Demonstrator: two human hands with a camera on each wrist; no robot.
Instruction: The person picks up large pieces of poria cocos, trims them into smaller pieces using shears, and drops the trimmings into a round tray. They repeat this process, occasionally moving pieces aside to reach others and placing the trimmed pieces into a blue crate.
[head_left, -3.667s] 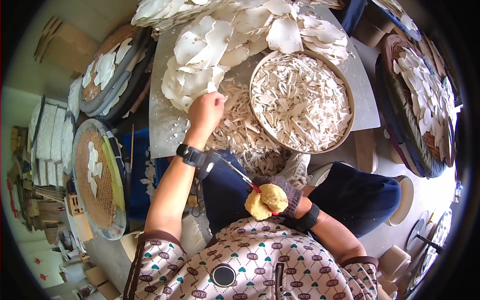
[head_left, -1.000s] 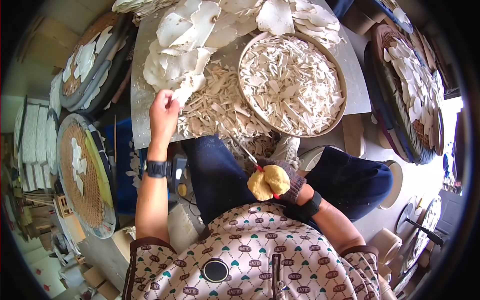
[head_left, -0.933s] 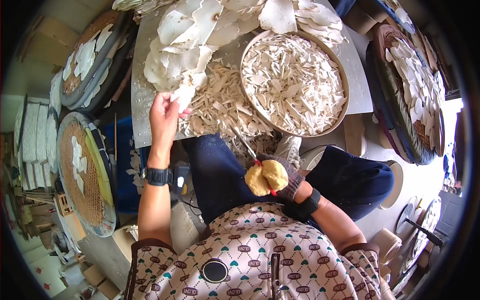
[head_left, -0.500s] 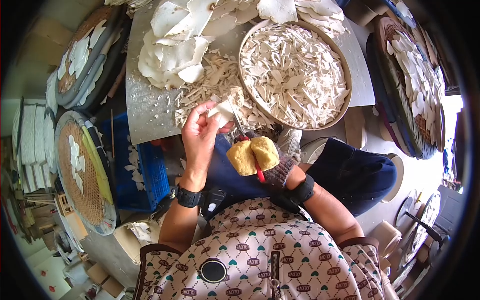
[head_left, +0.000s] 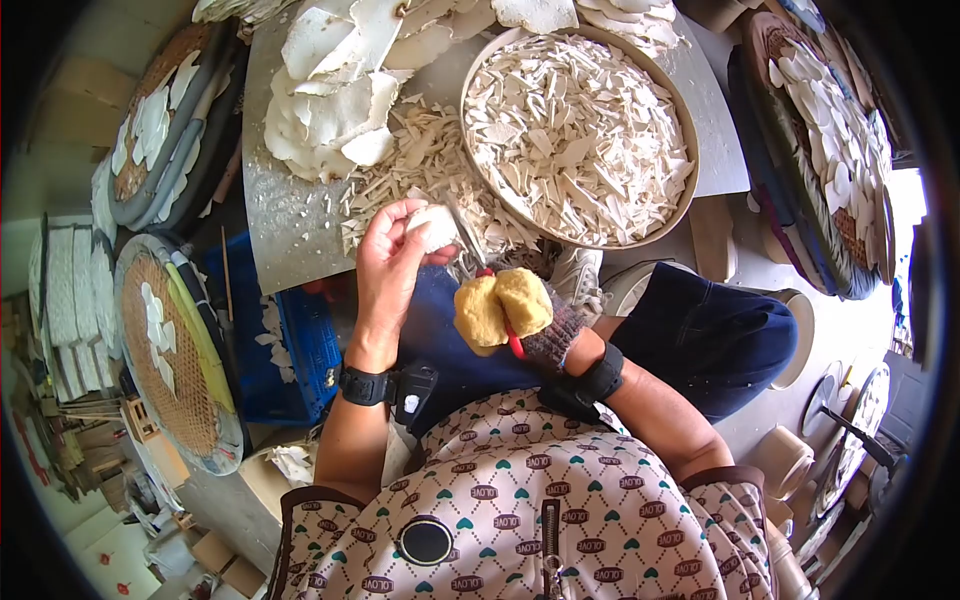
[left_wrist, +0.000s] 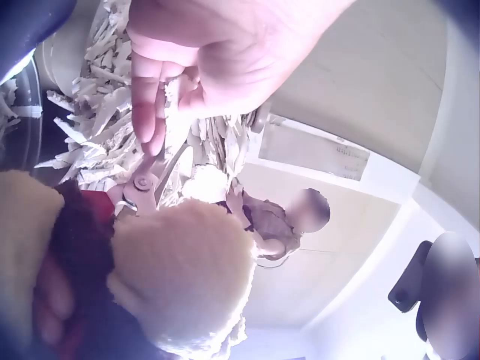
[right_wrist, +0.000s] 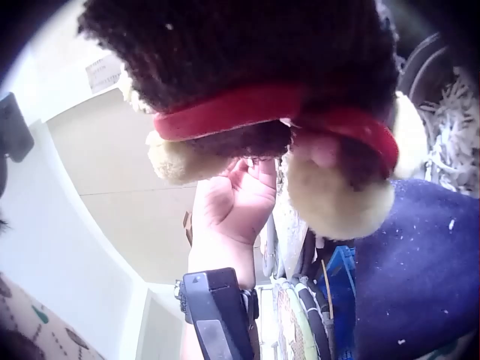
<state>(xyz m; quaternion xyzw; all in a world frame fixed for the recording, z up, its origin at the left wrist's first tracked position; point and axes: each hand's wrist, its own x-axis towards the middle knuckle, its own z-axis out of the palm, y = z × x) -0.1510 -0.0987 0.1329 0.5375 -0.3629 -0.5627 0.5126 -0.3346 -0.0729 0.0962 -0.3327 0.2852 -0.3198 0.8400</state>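
In the head view my left hand pinches a small white piece between thumb and fingers, at the scissor blades. My right hand, in a dark knitted glove, grips the scissors, whose red handles carry yellow padding. The left wrist view shows the scissors' pivot just below my left fingertips. Seen from the right wrist, the glove is around the red handles, with my left hand behind. Padding partly hides the right fingers.
White flat sheets lie piled on a metal board, beside loose scraps. A round tray of scraps stands right of them. A blue crate is at the left; woven racks stand on both sides.
My left hand has moved right from beside the sheets to the scissors, bringing the white piece. The scissors have shifted slightly left and up. The held piece looks smaller, its brownish end no longer visible.
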